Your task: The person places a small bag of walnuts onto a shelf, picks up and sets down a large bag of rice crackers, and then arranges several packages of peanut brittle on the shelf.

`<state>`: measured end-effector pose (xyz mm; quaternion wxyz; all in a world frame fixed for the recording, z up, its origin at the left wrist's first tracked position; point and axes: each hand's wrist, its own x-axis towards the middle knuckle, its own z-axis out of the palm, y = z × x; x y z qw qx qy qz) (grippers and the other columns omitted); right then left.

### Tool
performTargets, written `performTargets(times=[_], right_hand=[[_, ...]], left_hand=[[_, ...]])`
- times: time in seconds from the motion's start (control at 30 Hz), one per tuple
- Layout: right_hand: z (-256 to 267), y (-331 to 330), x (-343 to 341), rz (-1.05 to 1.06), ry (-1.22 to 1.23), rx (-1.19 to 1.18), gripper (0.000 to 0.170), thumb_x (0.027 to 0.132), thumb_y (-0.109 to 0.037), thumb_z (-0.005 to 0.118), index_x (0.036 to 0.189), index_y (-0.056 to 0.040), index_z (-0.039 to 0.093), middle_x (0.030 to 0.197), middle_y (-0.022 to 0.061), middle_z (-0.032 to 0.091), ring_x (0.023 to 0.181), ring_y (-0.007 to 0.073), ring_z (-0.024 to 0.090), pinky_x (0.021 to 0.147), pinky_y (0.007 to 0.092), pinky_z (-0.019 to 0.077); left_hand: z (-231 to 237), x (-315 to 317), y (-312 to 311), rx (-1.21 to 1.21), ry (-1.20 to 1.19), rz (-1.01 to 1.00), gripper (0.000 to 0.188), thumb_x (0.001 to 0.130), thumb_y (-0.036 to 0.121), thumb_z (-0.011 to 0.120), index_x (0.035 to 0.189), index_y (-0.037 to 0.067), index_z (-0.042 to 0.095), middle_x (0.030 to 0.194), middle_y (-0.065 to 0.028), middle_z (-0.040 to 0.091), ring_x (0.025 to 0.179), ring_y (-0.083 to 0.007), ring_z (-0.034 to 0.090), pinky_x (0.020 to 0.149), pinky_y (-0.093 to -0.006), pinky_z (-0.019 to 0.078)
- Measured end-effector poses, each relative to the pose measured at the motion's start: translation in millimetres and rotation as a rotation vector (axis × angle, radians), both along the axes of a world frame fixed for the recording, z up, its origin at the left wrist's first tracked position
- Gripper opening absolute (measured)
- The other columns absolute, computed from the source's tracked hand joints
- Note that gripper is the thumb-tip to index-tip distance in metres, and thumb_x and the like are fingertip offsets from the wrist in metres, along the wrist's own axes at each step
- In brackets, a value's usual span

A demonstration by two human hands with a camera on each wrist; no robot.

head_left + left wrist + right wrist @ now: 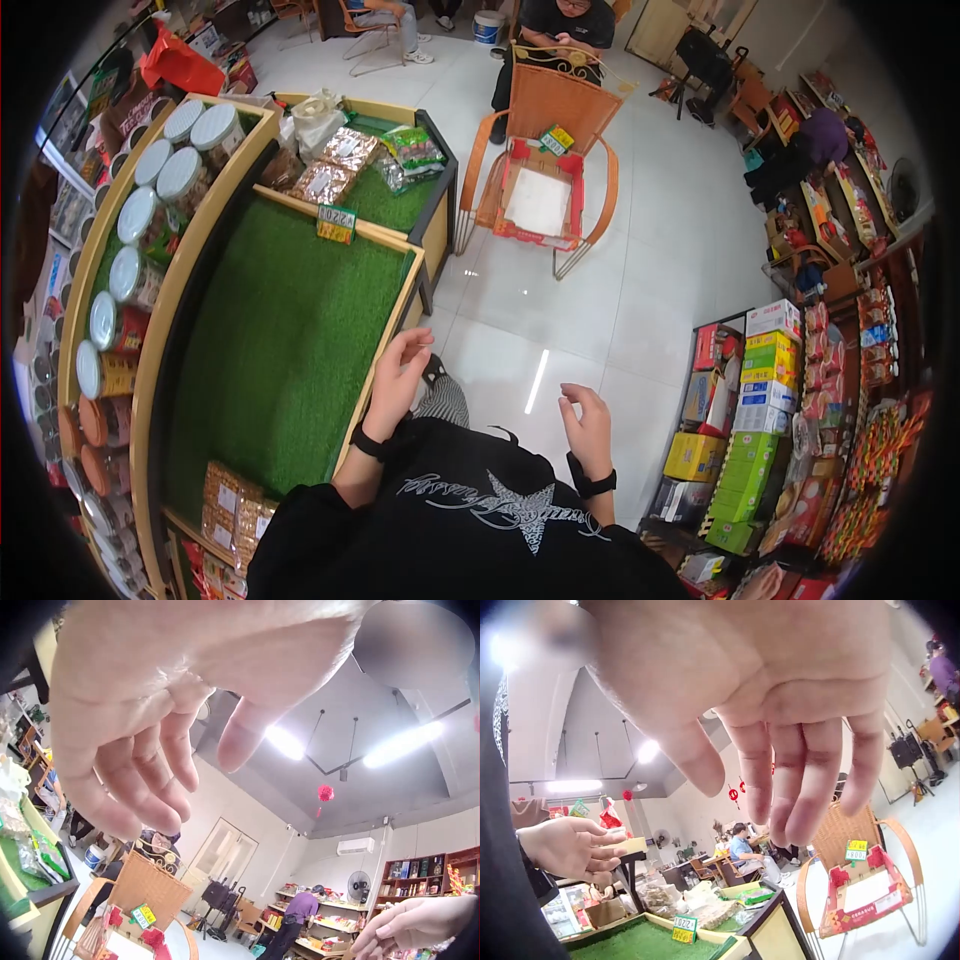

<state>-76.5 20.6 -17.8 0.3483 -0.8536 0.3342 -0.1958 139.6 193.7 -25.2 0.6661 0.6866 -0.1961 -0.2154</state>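
Observation:
Both hands hang in the air before the body, holding nothing. My left hand (399,378) is near the wooden edge of the green-lined display bin (290,320), its fingers relaxed. To the right, over the tiled floor, my right hand (588,428) has loosely bent fingers. A wicker armchair (560,105) stands ahead, bearing a red cardboard box (574,200) with a white bottom and a price tag (556,139). In the right wrist view the relaxed fingers (810,772) overlap the chair. Another price tag (336,223) is on the bin's far edge.
Packaged snacks (325,185) lie in the far bin section, and bagged goods (232,510) at the near end. Lidded jars (140,215) line the left shelf. Stacked boxes (745,490) stand at right. A person (568,25) is behind the chair; another bends by the right shelves (825,215).

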Motion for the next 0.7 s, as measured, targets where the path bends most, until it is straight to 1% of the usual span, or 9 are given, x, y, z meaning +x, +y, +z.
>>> performTargets(times=[0.07, 0.2, 0.3, 0.4, 0.47, 0.53, 0.6, 0.63, 0.7], right_hand=[[8.2, -13.2, 25.3, 0.002, -0.005, -0.033, 0.018, 0.077, -0.012, 0.057, 0.092, -0.0017, 0.06, 0.085, 0.0129, 0.061, 0.077, 0.0254, 0.058, 0.071, 0.034, 0.0431], [18.6, -45.0, 89.4, 0.017, -0.073, -0.011, 0.019, 0.077, -0.012, 0.057, 0.093, -0.0018, 0.059, 0.086, 0.0126, 0.061, 0.077, 0.0259, 0.057, 0.07, 0.0345, 0.0435], [19.3, -60.2, 131.3, 0.089, -0.017, -0.125, 0.02, 0.077, -0.012, 0.057, 0.093, -0.0016, 0.059, 0.085, 0.0123, 0.061, 0.078, 0.0264, 0.057, 0.071, 0.0347, 0.0432], [22.9, -67.6, 169.1, 0.114, -0.067, -0.037, 0.02, 0.076, -0.012, 0.057, 0.093, -0.0019, 0.058, 0.085, 0.0124, 0.06, 0.079, 0.0266, 0.057, 0.072, 0.0347, 0.0426], [15.3, -72.8, 190.1, 0.149, -0.053, 0.014, 0.02, 0.076, -0.013, 0.057, 0.094, -0.0019, 0.058, 0.085, 0.0127, 0.06, 0.079, 0.0266, 0.057, 0.073, 0.0347, 0.0424], [7.8, -78.3, 218.6, 0.192, -0.049, 0.066, 0.02, 0.077, -0.013, 0.057, 0.094, -0.0019, 0.058, 0.085, 0.0129, 0.06, 0.08, 0.0267, 0.057, 0.073, 0.0347, 0.0422], [2.1, -84.3, 245.9, 0.326, 0.022, 0.003, 0.02, 0.077, -0.014, 0.057, 0.093, -0.0022, 0.058, 0.086, 0.0129, 0.06, 0.08, 0.0279, 0.057, 0.073, 0.0349, 0.0422], [1.2, -88.2, 261.7, 0.357, 0.034, 0.015, 0.02, 0.077, -0.014, 0.057, 0.093, -0.0022, 0.058, 0.086, 0.0129, 0.06, 0.08, 0.0279, 0.057, 0.073, 0.0349, 0.0422], [0.9, -96.6, 300.5, 0.524, 0.041, 0.025, 0.019, 0.078, -0.015, 0.056, 0.093, -0.0031, 0.058, 0.087, 0.0126, 0.059, 0.081, 0.0294, 0.056, 0.073, 0.0359, 0.0418]], left_hand=[[7.0, 30.6, -14.5, -0.009, -0.039, -0.032, 0.026, 0.082, 0.004, 0.05, 0.107, 0.0, 0.053, 0.098, -0.0072, 0.059, 0.086, -0.0127, 0.056, 0.077, -0.0253, 0.0438], [18.2, 87.4, -40.2, -0.043, -0.022, 0.001, 0.027, 0.082, 0.005, 0.051, 0.109, 0.001, 0.052, 0.099, -0.0064, 0.058, 0.087, -0.0117, 0.055, 0.076, -0.0243, 0.0438], [25.9, 121.9, -50.6, -0.038, -0.034, 0.006, 0.027, 0.081, 0.005, 0.052, 0.108, 0.001, 0.052, 0.098, -0.0059, 0.058, 0.086, -0.0112, 0.055, 0.076, -0.0239, 0.044], [23.6, 142.4, -52.2, -0.016, -0.043, 0.025, 0.027, 0.081, 0.005, 0.053, 0.108, 0.001, 0.053, 0.097, -0.0065, 0.059, 0.085, -0.0114, 0.055, 0.076, -0.0245, 0.0441], [31.9, 154.7, -47.2, 0.055, -0.029, 0.052, 0.027, 0.082, 0.004, 0.05, 0.109, 0.001, 0.051, 0.1, -0.006, 0.058, 0.091, -0.0107, 0.053, 0.081, -0.0239, 0.0412], [19.9, 164.3, -39.0, 0.055, -0.012, 0.096, 0.028, 0.083, 0.004, 0.05, 0.11, 0.002, 0.051, 0.102, -0.0061, 0.057, 0.091, -0.0114, 0.053, 0.081, -0.0244, 0.0411], [11.0, 171.8, -32.3, 0.066, 0.01, 0.191, 0.029, 0.082, 0.007, 0.052, 0.11, 0.002, 0.052, 0.099, -0.0089, 0.059, 0.089, -0.0155, 0.056, 0.08, -0.0276, 0.043], [8.1, 175.2, -29.1, 0.078, 0.024, 0.222, 0.029, 0.082, 0.007, 0.052, 0.11, 0.002, 0.052, 0.099, -0.0089, 0.059, 0.089, -0.0155, 0.056, 0.08, -0.0276, 0.043], [6.2, 182.8, -24.2, 0.132, 0.06, 0.29, 0.029, 0.082, 0.008, 0.052, 0.11, 0.002, 0.052, 0.1, -0.0099, 0.058, 0.09, -0.0166, 0.057, 0.081, -0.0284, 0.043]])
